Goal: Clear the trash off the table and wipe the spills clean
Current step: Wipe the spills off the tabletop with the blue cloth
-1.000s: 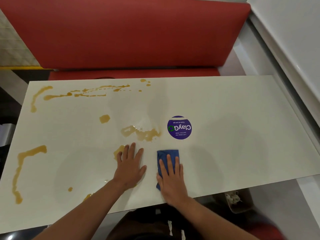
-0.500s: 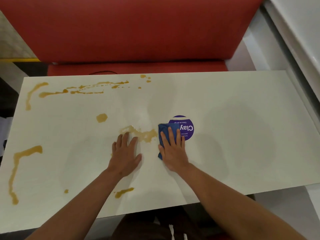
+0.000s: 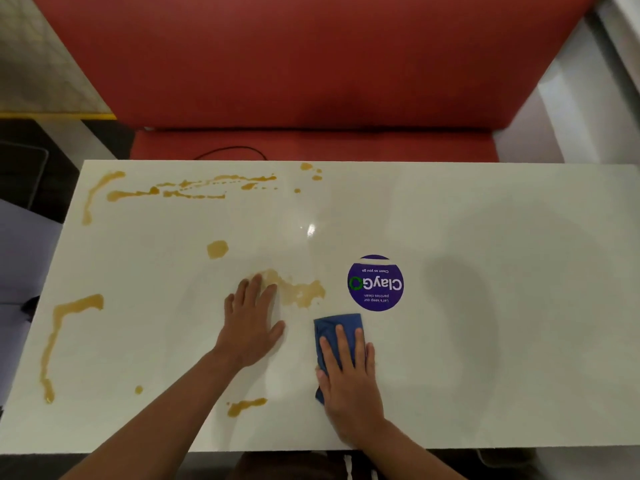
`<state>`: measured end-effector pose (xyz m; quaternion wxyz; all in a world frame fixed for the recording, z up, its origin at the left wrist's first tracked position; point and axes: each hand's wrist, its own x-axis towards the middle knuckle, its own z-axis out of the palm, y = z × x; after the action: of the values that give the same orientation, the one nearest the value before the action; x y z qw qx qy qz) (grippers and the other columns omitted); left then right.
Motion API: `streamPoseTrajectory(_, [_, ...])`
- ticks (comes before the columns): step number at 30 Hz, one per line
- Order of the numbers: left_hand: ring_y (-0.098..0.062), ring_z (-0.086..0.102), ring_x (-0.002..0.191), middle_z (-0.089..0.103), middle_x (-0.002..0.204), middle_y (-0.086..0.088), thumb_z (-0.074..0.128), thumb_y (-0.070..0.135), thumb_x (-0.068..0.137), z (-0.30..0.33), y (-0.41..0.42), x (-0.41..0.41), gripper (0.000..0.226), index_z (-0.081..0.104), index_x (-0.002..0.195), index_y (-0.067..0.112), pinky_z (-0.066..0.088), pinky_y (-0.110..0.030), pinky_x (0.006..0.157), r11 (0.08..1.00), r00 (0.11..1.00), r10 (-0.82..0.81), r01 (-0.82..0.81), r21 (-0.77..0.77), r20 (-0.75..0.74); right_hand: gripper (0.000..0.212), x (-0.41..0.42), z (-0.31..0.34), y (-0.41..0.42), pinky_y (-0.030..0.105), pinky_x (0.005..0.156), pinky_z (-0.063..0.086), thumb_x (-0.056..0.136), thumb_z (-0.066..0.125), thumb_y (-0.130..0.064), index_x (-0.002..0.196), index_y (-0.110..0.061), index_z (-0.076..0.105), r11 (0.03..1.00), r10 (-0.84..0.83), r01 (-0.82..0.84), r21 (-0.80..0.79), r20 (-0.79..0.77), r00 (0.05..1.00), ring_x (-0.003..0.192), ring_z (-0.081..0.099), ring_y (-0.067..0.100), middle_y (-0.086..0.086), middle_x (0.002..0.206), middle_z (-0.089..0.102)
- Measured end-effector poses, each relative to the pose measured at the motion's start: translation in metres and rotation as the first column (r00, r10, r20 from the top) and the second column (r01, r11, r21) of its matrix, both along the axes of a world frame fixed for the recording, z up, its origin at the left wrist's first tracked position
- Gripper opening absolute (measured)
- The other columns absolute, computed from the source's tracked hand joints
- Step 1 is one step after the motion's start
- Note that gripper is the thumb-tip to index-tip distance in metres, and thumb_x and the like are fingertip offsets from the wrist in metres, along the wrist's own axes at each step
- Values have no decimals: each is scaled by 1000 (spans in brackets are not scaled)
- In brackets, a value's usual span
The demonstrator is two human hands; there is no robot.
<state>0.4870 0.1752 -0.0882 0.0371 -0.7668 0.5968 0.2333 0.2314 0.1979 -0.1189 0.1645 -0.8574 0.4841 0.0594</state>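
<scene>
Pressing flat, my right hand [image 3: 349,379] lay with straight fingers on a folded blue cloth [image 3: 337,329] near the front edge of the white desk [image 3: 485,341], just below a round purple sticker [image 3: 375,283]. My left hand [image 3: 251,323] rested open beside it, fingertips touching a brown spill [image 3: 301,292]. More brown streaks [image 3: 194,188] marked the desk's far and left sides. A red bench [image 3: 311,64] stood beyond.

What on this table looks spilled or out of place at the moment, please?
Orange-brown spills streak the white table: along the far left edge, down the left side and beside the left hand. The blue cloth lies apart from them.
</scene>
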Motion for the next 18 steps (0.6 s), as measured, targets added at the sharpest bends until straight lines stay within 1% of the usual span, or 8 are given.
streamPoseTrajectory(2, [-38,7,154,12,168,-13,28,66,85,-2,0,0,86,28,158,21,18,-56,120,1000,1000,11,-11,-8,-6,55,11,0,-19,61,117,24,108,28,-44,157,-19,36,1000,-8,8,6,15,1000,153,13,45,11,168,19])
streamPoseTrajectory(4, [-38,8,154,13,167,-13,31,65,85,-5,1,-1,85,30,157,21,18,-57,120,1000,1000,20,-21,-8,-16,57,23,-1,-44,61,120,21,108,28,-43,159,-18,31,1000,-21,21,-1,9,1000,154,8,44,12,168,15])
streamPoseTrajectory(7, [-38,11,153,17,166,-14,36,64,84,-7,1,-1,83,33,155,20,19,-57,118,999,999,27,-28,-20,-22,59,43,-4,-81,62,120,20,107,27,-42,160,-17,25,998,-65,65,-7,-3,998,153,6,45,14,168,13])
streamPoseTrajectory(10, [-39,10,153,17,166,-14,36,64,85,-7,2,-1,82,31,155,20,18,-57,119,1000,1000,18,-18,-12,-11,59,52,-7,-91,62,121,17,108,24,-42,161,-15,22,994,-109,109,-15,-7,994,153,4,46,16,168,12])
streamPoseTrajectory(14, [-39,9,153,17,166,-14,33,65,86,-6,3,3,83,30,155,20,19,-56,119,1000,1000,-3,3,-23,-16,60,42,-7,-51,61,121,20,107,26,-41,160,-14,24,992,-115,115,-50,4,993,153,4,47,18,168,11])
streamPoseTrajectory(16, [-37,5,153,12,167,-14,30,69,85,-5,4,5,87,26,157,21,16,-54,120,1000,999,-26,26,-16,-26,59,33,-7,-13,61,120,21,107,29,-41,159,-13,26,993,-107,109,-51,25,994,153,6,47,19,167,13])
streamPoseTrajectory(18, [-35,-1,154,5,168,-12,29,74,83,-5,5,10,93,21,159,23,12,-52,121,998,997,-66,65,-10,-38,60,28,-3,24,59,118,20,107,29,-43,159,-14,27,992,-120,121,-32,32,992,153,7,46,17,168,14])
